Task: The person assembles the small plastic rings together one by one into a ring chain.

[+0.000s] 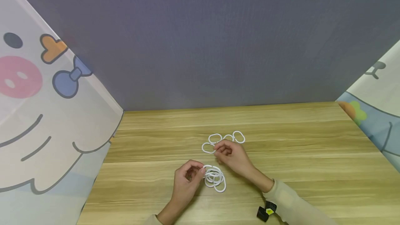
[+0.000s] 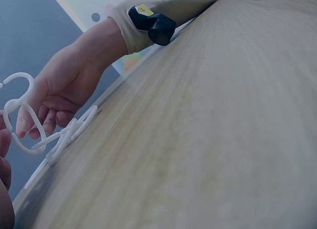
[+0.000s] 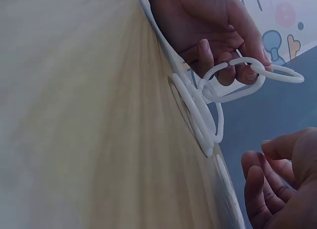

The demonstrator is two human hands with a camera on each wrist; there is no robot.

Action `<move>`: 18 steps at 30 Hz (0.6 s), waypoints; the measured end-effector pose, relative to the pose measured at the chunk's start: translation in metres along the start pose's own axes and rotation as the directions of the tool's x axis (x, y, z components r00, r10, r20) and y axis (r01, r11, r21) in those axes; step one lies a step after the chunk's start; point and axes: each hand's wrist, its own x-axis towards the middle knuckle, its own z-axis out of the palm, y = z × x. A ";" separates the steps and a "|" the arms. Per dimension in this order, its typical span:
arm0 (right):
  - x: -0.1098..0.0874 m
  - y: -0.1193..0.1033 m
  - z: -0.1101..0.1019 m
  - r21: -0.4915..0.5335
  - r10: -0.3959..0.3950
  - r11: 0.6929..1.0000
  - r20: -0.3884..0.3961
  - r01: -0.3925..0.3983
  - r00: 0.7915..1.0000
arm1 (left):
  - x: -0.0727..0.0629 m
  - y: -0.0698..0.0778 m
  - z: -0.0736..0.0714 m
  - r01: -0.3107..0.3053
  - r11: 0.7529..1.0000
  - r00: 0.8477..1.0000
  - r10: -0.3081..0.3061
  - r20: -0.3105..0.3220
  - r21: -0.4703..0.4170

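My left hand [image 1: 186,182] pinches one of a cluster of white oval plastic C-rings [image 1: 214,175] between thumb and fingertips. The rings are hooked through each other, and some of them rest on the table. A small gap shows in a held ring [image 3: 237,96] in the right wrist view. My right hand [image 1: 236,158] hovers just beyond the cluster, its fingers loosely bent and nothing visible between them. Beside its fingertips lies a loose ring [image 1: 208,148]; whether they touch cannot be told. More loose rings [image 1: 215,138] lie flat behind it, one partly hidden by the right hand.
The wooden table [image 1: 150,134] meets a grey panel [image 1: 218,44] at the back. Printed cartoon panels [image 1: 62,124] stand at both sides. A small black device [image 1: 266,211] is strapped at the right sleeve.
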 end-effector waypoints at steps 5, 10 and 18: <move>0.004 0.006 0.003 -0.048 -0.031 0.998 0.011 0.032 0.999 | -0.001 0.000 0.000 0.010 1.000 1.000 -0.010 0.001 0.004; 0.006 0.009 0.006 -0.150 -0.045 0.987 0.022 0.048 0.999 | -0.001 0.000 -0.001 0.030 0.999 0.999 -0.030 0.012 0.018; 0.009 0.010 0.007 -0.284 -0.074 0.955 0.044 0.084 0.996 | 0.000 0.000 -0.001 0.023 1.000 1.000 -0.023 0.021 0.017</move>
